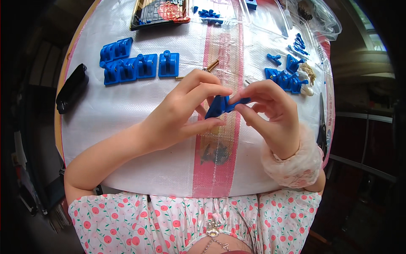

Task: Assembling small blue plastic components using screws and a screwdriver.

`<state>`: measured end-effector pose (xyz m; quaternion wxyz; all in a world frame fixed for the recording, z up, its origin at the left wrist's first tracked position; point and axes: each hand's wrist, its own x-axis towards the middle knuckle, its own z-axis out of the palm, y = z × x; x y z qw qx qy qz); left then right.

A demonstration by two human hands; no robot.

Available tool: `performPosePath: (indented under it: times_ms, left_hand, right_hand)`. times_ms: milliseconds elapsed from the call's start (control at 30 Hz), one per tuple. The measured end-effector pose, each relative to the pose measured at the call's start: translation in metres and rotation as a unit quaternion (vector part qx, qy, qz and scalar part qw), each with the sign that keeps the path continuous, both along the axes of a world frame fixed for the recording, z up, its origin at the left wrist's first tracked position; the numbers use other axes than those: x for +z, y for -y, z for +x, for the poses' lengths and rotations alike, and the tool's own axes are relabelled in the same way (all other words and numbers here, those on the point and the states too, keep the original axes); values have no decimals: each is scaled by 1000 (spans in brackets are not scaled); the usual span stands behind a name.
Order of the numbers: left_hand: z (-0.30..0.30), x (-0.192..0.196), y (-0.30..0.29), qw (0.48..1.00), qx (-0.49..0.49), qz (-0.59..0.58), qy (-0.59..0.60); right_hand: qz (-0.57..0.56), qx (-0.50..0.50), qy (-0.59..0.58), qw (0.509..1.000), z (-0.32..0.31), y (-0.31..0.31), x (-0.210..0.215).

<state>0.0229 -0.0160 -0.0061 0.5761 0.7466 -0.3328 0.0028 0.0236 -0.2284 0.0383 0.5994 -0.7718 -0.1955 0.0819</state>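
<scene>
My left hand point(179, 103) grips a blue plastic bracket point(216, 106) between thumb and fingers above the middle of the table. From the right, my right hand point(277, 114) pinches a small blue plastic lever point(242, 102) against the bracket. Fingers hide where the two pieces meet, so I cannot tell whether they are joined. Just beyond my left hand lies a brass-coloured rod-like tool point(212, 64), partly covered by my fingers. Several blue brackets with upright knobs point(168, 64) stand in rows at the far left.
More blue brackets point(284, 80) and a small loose lever point(274, 59) lie at the right, beside pale string point(308, 84). Clear trays with small blue parts point(210, 15) and a dark box point(158, 15) are at the back. A black case point(72, 89) lies left; scissors point(322, 127) lie right.
</scene>
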Motion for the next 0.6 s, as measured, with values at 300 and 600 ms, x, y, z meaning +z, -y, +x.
performPosePath:
  times_ms: [300,600]
  left_hand:
    - [-6,-8,-2,996,69,50,7]
    - [-8,-9,-2,992,87,80,53]
  right_hand:
    - [-62,-5,135,989,1,-6,-24]
    - [-175,73,295,937,-1,-10,-22]
